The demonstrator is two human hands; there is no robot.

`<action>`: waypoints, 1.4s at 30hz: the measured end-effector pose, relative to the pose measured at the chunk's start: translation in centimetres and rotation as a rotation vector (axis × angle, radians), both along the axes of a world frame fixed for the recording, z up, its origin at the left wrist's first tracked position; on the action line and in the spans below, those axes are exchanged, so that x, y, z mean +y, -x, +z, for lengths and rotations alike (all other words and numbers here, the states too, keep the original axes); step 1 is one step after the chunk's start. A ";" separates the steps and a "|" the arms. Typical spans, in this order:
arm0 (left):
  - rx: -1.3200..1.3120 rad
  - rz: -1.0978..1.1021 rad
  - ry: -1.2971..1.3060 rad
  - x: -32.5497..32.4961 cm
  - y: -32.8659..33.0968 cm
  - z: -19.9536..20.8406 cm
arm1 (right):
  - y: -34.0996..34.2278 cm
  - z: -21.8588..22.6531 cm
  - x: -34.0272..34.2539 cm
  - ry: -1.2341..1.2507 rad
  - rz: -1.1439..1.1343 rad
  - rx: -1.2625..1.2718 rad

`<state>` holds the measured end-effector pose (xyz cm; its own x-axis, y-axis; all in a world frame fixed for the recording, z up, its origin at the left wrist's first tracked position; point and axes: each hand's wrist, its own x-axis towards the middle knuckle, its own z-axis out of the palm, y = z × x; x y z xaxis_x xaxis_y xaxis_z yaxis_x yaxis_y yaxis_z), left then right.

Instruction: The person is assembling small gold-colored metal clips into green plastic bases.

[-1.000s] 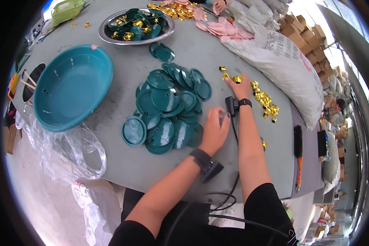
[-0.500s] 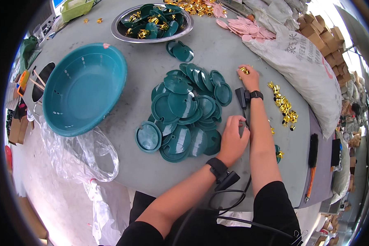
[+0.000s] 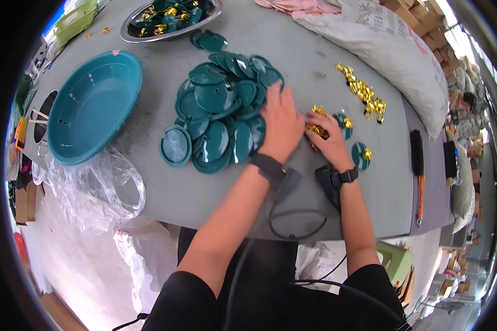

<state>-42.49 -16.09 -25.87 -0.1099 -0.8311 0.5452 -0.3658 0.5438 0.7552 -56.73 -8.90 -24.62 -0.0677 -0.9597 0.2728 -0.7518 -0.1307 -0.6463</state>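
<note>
A heap of dark green round plastic discs [image 3: 212, 96] lies on the grey table. My left hand [image 3: 281, 124], slightly blurred, reaches over the heap's right edge with its fingers stretched out, touching or just above the discs. Right beside it, my right hand [image 3: 330, 142] has its fingers curled round a bunch of small shiny gold pieces [image 3: 318, 131]. Just right of that hand lie a green disc [image 3: 344, 124] and another green disc [image 3: 361, 155], each with a gold piece on it. More gold pieces [image 3: 361, 91] form a loose strip farther right.
An empty teal basin [image 3: 94, 107] stands at left above a clear plastic bag [image 3: 102, 185]. A steel bowl [image 3: 174, 34] at the back holds discs with gold pieces. Pink pieces [image 3: 301, 6] and a white sack [image 3: 381, 60] lie far right, a black brush [image 3: 418, 165] nearer.
My right hand has drawn back toward me with the gold pieces. My left hand has moved left to the discs and its fingers have spread. The whole view has shifted.
</note>
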 end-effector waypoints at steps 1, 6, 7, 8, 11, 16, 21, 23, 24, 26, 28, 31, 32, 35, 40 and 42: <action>-0.154 0.043 0.020 -0.2 -0.2 -0.4 | -0.3 0.5 0.9 -0.033 0.022 -0.118; -0.440 0.174 0.064 -1.6 -0.7 -2.0 | -0.1 0.3 2.3 0.053 -0.048 0.120; -0.444 0.193 0.104 -2.0 -0.8 -2.5 | -0.2 -0.1 2.2 0.097 -0.073 0.198; -0.457 0.190 0.109 -2.7 -1.2 -2.9 | -0.3 -0.4 1.9 0.140 -0.096 0.276; -0.464 0.232 0.176 -3.1 -1.5 -2.9 | -0.6 0.0 2.2 0.201 -0.113 0.334; -0.676 0.362 0.116 -2.9 -0.6 -1.1 | -0.8 -0.3 2.4 0.158 -0.098 0.416; -0.720 0.292 0.182 -4.5 -1.4 -0.2 | -1.6 0.2 2.5 0.328 -0.054 0.480; -0.516 0.229 0.464 -4.6 -2.3 0.3 | -1.7 1.0 2.4 0.378 -0.065 0.358; -0.524 0.220 0.470 -4.2 -2.1 0.6 | -1.6 1.3 2.4 0.421 -0.071 0.247; -0.138 -0.062 0.202 -2.5 -1.7 1.7 | -1.5 1.4 2.5 0.491 -0.087 0.020; 0.044 -0.315 -0.091 0.1 -1.3 2.3 | -1.5 1.6 3.0 0.554 -0.113 -0.202; 0.536 -0.550 -0.389 4.9 -1.2 3.3 | -2.6 2.4 3.1 0.688 -0.039 -0.219; 0.533 -0.548 -0.394 5.9 -1.6 3.8 | -2.9 2.6 3.3 0.711 -0.011 -0.161; 0.586 -0.439 -0.393 7.5 -1.9 4.3 | -3.6 3.5 4.0 0.669 -0.009 -0.193; 0.362 -0.344 -0.175 7.4 -3.8 5.0 | -3.8 3.3 3.8 0.625 0.040 -0.123; 0.185 -0.242 0.018 7.3 -4.1 4.8 | -3.9 3.3 3.9 0.550 0.034 -0.062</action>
<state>-38.38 -8.75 -21.09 -0.2010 -0.7828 0.5889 -0.0814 0.6125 0.7863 -52.86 -4.98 -21.30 -0.0707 -0.6788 0.7309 -0.7037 -0.4854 -0.5189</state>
